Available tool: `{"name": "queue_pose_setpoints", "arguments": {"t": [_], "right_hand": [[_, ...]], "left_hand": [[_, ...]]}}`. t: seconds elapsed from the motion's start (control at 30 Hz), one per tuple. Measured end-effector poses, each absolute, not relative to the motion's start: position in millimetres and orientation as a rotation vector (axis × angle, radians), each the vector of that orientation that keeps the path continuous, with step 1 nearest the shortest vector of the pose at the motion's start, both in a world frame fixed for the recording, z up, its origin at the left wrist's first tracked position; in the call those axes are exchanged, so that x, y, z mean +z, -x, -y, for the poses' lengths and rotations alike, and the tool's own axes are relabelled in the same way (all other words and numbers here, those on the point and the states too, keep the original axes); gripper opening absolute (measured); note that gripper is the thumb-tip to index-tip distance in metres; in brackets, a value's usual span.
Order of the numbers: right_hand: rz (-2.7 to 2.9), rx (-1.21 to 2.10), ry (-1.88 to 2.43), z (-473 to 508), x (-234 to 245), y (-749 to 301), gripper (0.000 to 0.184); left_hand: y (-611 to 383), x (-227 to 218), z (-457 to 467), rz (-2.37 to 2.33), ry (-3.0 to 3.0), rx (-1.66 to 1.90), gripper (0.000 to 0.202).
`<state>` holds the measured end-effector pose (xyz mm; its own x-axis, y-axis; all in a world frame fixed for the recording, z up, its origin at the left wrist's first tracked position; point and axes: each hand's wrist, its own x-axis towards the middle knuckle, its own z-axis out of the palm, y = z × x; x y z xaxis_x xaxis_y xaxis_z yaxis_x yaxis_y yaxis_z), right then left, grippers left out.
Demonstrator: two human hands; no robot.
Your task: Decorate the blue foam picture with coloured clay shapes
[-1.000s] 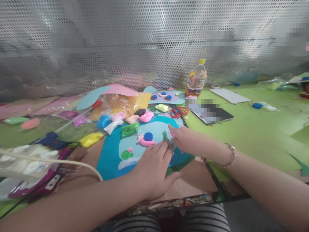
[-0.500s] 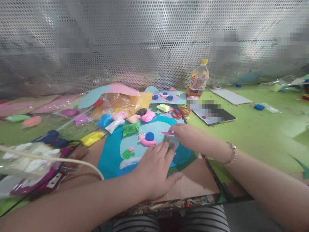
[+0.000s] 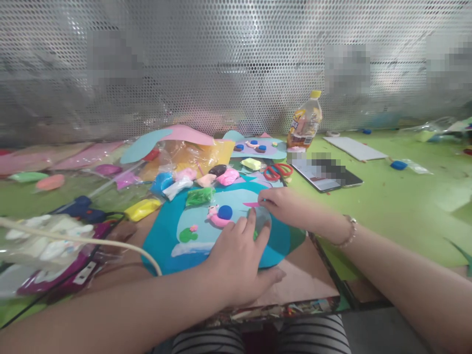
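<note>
A pale blue and teal paper picture (image 3: 155, 248) lies on a brown board (image 3: 295, 280). On it are a clay snail (image 3: 221, 216) with a pink body and blue shell, a green clay lily pad (image 3: 188, 235) with a pink flower, and a white-and-blue clay band (image 3: 191, 249). My left hand (image 3: 243, 255) rests on the picture with fingers spread, partly covering a green clay bit (image 3: 255, 235). My right hand (image 3: 282, 204) pinches a thin, pointed pink clay-modelling tool (image 3: 250, 204) just above the paper, close to the left fingertips.
Bagged clay, including a green pack (image 3: 200, 196) and a yellow pack (image 3: 143, 210), lies around the picture. Behind are red scissors (image 3: 277, 172), a tablet (image 3: 324, 174), a bottle (image 3: 305, 123) and another clay picture (image 3: 275, 153). A pale cable (image 3: 92, 241) crosses at left.
The picture has slid and turned slightly to the left under my left hand. My right hand still holds the pink tool, its tip now a little further left over the paper.
</note>
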<state>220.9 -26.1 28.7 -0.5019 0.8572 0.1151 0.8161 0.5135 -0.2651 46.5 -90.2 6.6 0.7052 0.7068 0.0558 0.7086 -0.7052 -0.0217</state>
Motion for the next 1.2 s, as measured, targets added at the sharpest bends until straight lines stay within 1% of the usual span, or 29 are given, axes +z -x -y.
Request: {"name": "queue_pose_setpoints", "arguments": {"t": [0.37,0.6,0.83,0.93,1.07,1.2], "right_hand": [[2.420,0.254,1.482,23.7,25.1,-222.6,0.023],[2.426,0.267,1.494,22.9,24.5,-222.5,0.022],[2.435,0.262,1.487,24.5,26.6,-221.7,0.022],[2.435,0.251,1.474,24.5,27.7,-223.3,0.023],[2.468,0.204,1.441,22.9,26.0,-225.9,0.022],[2.531,0.182,1.404,21.3,21.5,-227.0,0.017]], "left_hand": [[-52.0,1.4,79.1,1.146,2.810,-0.152,0.084],[-51.2,-1.7,82.2,1.164,2.785,-0.191,0.082],[-50.7,3.5,84.4,1.182,2.830,-0.156,0.079],[-48.7,2.1,95.8,1.132,2.862,-0.152,0.077],[-44.4,-2.0,113.6,0.997,2.924,-0.221,0.081],[-43.2,-3.5,123.3,0.913,2.865,-0.263,0.072]]}}
